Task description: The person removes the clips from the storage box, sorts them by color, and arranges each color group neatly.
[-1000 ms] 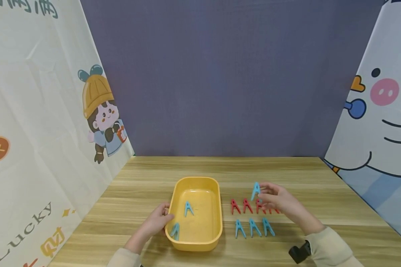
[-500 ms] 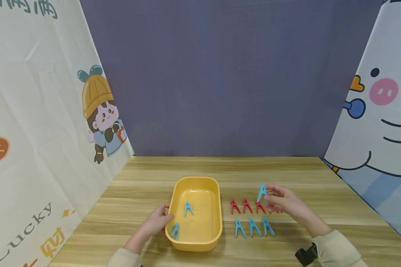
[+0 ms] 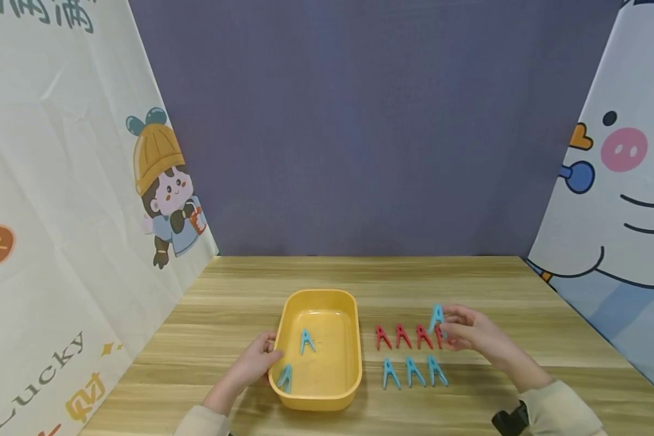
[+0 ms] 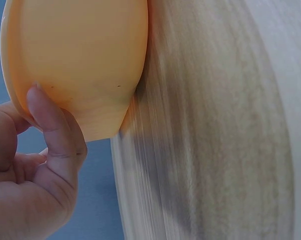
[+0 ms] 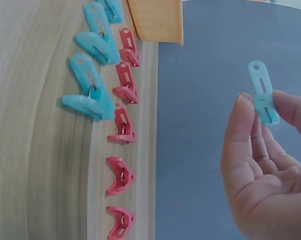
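Note:
In the head view my left hand (image 3: pixel 251 363) grips the left rim of a yellow plastic bin (image 3: pixel 335 363), thumb on the inner side. The left wrist view shows its fingers curled against the bin's outer wall (image 4: pixel 80 45). Two blue clothespins lie inside, one near the middle (image 3: pixel 305 334) and one in the front left corner (image 3: pixel 286 370). My right hand (image 3: pixel 476 334) pinches another blue clothespin (image 5: pixel 263 100) between thumb and fingertips, held up over the right end of a row of red clothespins (image 3: pixel 401 330). That hand partly hides the row's end.
Three blue clothespins (image 5: pixel 85 87) stand in a row in front of the red ones, right of the bin. The wooden table (image 3: pixel 240 272) meets a dark backdrop (image 3: pixel 360 133) behind and printed cloths (image 3: pixel 82 200) at the sides. A black strap device (image 3: pixel 510 419) sits at the right wrist.
My right hand has moved to the right and slightly down along the red row, still pinching the blue clothespin. The left hand and the bin have stayed in place.

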A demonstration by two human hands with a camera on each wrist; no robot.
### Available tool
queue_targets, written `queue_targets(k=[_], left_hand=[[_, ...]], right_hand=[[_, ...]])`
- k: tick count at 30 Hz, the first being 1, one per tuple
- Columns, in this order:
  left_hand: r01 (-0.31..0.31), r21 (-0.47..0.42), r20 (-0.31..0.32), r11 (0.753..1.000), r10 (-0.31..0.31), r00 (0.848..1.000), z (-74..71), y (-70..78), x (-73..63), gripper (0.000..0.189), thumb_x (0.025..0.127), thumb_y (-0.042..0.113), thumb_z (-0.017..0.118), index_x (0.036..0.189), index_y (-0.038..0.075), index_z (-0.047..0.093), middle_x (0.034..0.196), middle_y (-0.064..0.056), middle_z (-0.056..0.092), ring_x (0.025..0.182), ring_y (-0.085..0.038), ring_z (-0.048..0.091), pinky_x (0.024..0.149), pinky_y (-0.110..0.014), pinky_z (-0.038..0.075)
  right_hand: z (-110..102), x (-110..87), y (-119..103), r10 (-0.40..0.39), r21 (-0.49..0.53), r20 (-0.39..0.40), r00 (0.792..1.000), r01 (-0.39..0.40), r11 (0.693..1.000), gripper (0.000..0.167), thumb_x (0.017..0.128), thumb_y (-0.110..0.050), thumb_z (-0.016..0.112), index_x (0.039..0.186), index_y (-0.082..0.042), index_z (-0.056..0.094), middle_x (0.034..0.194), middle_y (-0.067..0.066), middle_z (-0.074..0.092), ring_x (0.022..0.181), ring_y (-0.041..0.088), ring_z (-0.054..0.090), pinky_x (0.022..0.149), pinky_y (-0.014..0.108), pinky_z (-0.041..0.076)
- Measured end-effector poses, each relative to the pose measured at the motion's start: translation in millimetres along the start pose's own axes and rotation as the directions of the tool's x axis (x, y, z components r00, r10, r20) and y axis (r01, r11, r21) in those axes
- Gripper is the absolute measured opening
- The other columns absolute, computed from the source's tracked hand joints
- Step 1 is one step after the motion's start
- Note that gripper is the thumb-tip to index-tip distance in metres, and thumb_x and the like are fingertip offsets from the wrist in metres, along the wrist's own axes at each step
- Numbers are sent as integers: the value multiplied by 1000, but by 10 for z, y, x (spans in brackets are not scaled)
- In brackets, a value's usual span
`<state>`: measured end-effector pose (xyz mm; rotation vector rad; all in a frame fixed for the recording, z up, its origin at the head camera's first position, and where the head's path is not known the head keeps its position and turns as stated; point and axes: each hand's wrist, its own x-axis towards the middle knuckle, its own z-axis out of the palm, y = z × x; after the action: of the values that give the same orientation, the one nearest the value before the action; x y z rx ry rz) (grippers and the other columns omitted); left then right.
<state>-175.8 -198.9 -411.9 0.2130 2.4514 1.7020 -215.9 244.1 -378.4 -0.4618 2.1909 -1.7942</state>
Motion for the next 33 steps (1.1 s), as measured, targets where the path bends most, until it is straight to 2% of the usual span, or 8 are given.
queue_targets(k=[8, 19, 33], left_hand=[[-3, 0, 10, 1000, 3, 1000, -8, -13, 8, 44, 93, 8, 49, 128, -12, 33, 88, -16, 48, 61, -22, 57, 48, -36, 52], [7, -8, 0, 1000, -7, 1000, 2, 11, -4, 47, 92, 8, 50, 129, -13, 31, 90, -16, 49, 63, -22, 58, 49, -36, 53], [4, -8, -10, 1000, -4, 1000, 5, -13, 4, 46, 91, 7, 51, 128, -13, 32, 89, -13, 49, 62, -22, 58, 48, -35, 52]], right_hand=[[-37, -32, 35, 22, -35, -20, 1000, -23, 999, 62, 91, -19, 57, 134, 13, 26, 104, 12, 54, 86, 28, 57, 75, 44, 51], [-93, -94, 106, 43, -44, -21, 999, -44, 998, 58, 92, -20, 55, 133, 12, 29, 111, 20, 53, 91, 32, 55, 75, 46, 50], [-166, -175, 284, 74, -8, 9, 997, -74, 997, 58, 92, -16, 55, 129, 18, 26, 106, 18, 54, 89, 31, 58, 72, 39, 53]])
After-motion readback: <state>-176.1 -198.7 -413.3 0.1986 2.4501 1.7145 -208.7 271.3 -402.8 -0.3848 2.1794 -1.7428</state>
